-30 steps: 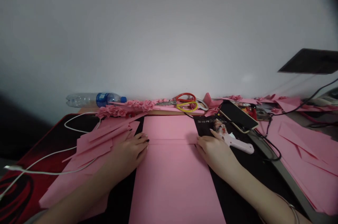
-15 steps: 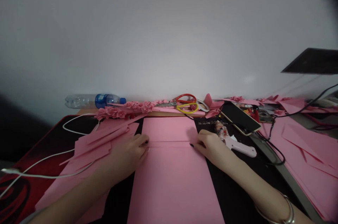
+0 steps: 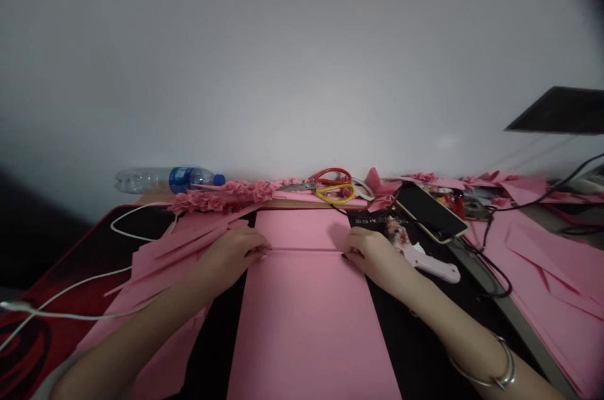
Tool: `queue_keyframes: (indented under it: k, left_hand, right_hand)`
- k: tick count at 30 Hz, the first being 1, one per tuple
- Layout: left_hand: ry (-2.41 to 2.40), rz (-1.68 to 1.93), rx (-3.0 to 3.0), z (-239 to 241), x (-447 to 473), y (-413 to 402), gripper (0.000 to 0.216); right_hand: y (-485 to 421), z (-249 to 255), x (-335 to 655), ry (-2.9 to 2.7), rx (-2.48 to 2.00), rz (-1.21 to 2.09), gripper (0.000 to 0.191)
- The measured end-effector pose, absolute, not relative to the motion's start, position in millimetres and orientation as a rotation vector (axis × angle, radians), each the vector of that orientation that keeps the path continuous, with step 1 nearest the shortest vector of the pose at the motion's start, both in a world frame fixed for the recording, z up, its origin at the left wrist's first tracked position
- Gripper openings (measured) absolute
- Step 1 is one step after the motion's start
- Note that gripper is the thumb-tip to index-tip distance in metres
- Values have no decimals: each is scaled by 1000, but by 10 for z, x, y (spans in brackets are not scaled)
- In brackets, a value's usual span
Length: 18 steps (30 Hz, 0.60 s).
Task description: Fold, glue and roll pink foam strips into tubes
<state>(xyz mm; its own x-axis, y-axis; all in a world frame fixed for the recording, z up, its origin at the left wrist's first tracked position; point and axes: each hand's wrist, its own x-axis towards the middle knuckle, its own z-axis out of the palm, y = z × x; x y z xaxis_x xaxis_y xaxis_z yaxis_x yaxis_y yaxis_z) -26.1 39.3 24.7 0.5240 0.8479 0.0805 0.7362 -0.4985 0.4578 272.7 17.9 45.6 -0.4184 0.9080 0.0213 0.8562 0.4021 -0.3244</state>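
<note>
A long sheet of pink paper (image 3: 311,324) lies lengthwise on the dark mat in front of me. Across its upper part runs a narrow folded strip, with more pink paper beyond it. My left hand (image 3: 238,252) pinches the left end of that strip, fingers closed at the paper's edge. At the opposite end, my right hand (image 3: 372,252) pinches the strip between thumb and fingers. The strip stretches straight between both hands. A silver bangle (image 3: 503,365) circles my right wrist.
Left are stacked pink sheets (image 3: 174,255) and a white cable (image 3: 70,315). Behind lie a plastic bottle (image 3: 151,180), pink paper flowers (image 3: 212,199) and scissors (image 3: 335,192). A white-handled glue gun (image 3: 434,266), phone (image 3: 429,211) and more pink paper (image 3: 542,299) are right.
The strip between my hands looks narrower and sits slightly farther back. My left hand has shifted a little up and to the right; my right hand has barely moved.
</note>
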Motion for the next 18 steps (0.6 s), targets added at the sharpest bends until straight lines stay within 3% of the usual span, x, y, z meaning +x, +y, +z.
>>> queue_keyframes:
  k: [9,13,18]
  left_hand:
    - [1265,297,2692,172,-259,114,43]
    - [1354,181,2807,159,-132,-101,43]
    - [1275,299,2807,107,234,-112,47]
  right_hand:
    - [-21,212,2699,-2663,-1450,-289,22]
    - [-232,78,2599,-2680,-1461,-382,33]
    - [-328,124,2192,-2637,-1587,-230,51]
